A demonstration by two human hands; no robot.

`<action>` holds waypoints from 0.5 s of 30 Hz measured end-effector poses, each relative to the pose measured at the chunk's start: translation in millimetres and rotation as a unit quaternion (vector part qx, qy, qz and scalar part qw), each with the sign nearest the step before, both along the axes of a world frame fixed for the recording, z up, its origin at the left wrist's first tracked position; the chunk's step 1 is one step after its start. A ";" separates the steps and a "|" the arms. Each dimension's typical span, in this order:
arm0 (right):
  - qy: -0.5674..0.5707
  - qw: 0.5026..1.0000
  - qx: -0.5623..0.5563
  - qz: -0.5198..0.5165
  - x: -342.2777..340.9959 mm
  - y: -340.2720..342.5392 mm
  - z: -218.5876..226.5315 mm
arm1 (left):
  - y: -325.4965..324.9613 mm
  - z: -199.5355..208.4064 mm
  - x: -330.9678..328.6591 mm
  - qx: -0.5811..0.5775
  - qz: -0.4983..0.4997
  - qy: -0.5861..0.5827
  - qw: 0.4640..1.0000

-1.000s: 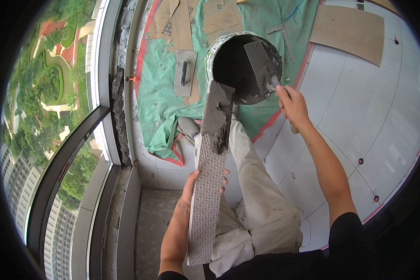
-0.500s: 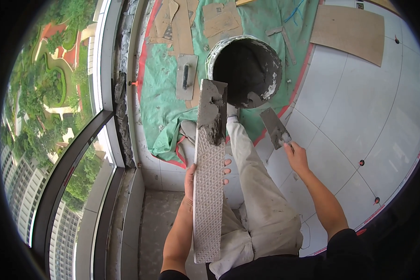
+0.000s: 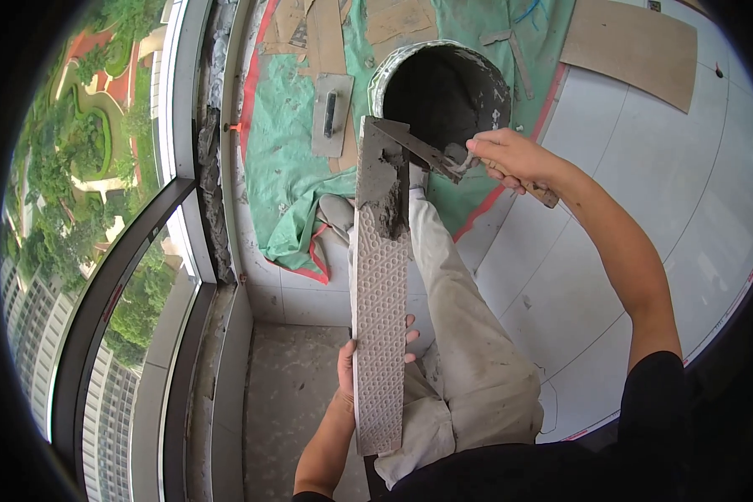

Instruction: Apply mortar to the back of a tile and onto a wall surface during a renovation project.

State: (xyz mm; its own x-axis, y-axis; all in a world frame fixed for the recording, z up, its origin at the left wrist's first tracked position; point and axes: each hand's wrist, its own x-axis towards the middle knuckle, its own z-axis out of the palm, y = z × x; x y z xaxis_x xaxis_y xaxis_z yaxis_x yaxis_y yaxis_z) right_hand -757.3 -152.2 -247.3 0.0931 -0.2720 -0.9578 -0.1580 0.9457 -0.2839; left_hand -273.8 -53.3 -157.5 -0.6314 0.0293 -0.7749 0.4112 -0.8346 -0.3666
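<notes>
My left hand (image 3: pixel 346 366) grips a long, narrow tile strip (image 3: pixel 380 335) by its edges, thumb on one side and fingertips on the other. The strip's studded back faces up, and grey mortar (image 3: pixel 385 201) coats its far end. In my right hand (image 3: pixel 514 159) is a trowel (image 3: pixel 427 152), held by its handle. Its mortar-smeared blade reaches left across the near rim of the bucket, and the tip lies over the strip's far end. Behind it stands a round bucket (image 3: pixel 503 100) with grey mortar inside.
A flat finishing trowel (image 3: pixel 331 117) lies on a green sheet (image 3: pixel 280 184) with cardboard pieces (image 3: pixel 326 42). A brown board (image 3: pixel 632 50) rests on white floor tiles (image 3: pixel 627 243) at right. A window frame (image 3: pixel 134 259) runs along the left. My legs (image 3: pixel 468 318) are below the bucket.
My right hand has swung up and left with the trowel, bringing its blade from beside the bucket onto the strip's far end. My left hand sits lower on the strip.
</notes>
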 end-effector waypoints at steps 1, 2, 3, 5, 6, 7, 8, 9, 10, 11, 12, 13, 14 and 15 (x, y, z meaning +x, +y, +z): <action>0.001 1.000 0.002 0.004 4.3 0.3 1.0 | 1.9 -3.0 0.9 -0.003 -0.002 0.005 1.000; -0.019 1.000 0.020 0.009 14.2 0.3 4.0 | 3.5 -4.3 2.7 -0.001 0.002 0.004 1.000; -0.040 0.998 0.039 0.013 22.0 1.1 7.6 | 5.0 -5.4 4.2 -0.007 0.004 0.006 1.000; -0.057 0.997 0.055 0.020 28.3 1.8 18.0 | 7.7 -6.0 5.0 -0.010 0.010 0.008 1.000; -0.075 0.995 0.069 0.023 30.9 3.1 24.3 | 8.9 -5.4 4.6 0.000 0.021 0.006 1.000; -0.074 0.994 0.071 0.025 34.2 7.4 30.9 | 10.0 -4.9 4.0 0.009 0.032 0.004 0.999; -0.073 0.994 0.070 0.027 38.3 13.2 37.4 | 10.0 -5.7 4.2 0.010 0.033 0.005 0.999; -0.073 0.995 0.069 0.029 42.5 18.0 44.0 | 10.2 -6.7 4.5 -0.001 0.024 0.006 1.000; -0.066 0.995 0.072 0.030 46.1 20.2 51.4 | 10.5 -7.4 5.2 -0.013 0.014 0.008 1.000; -0.065 0.995 0.073 0.030 48.3 22.6 57.9 | 11.9 -8.9 5.9 -0.012 0.014 0.008 1.000; -0.065 0.994 0.069 0.056 50.1 24.8 64.0 | 13.2 -10.3 6.5 -0.016 0.012 0.009 1.000; -0.064 0.992 0.065 0.082 51.3 26.2 68.9 | 13.8 -10.9 7.2 -0.021 0.010 0.010 1.000; -0.050 0.993 0.057 0.089 52.3 28.4 73.6 | 12.9 -9.5 6.5 -0.019 0.009 0.009 1.000; -0.051 0.993 0.058 0.087 57.3 31.7 78.2 | 10.7 -8.8 4.7 -0.021 0.008 0.010 1.000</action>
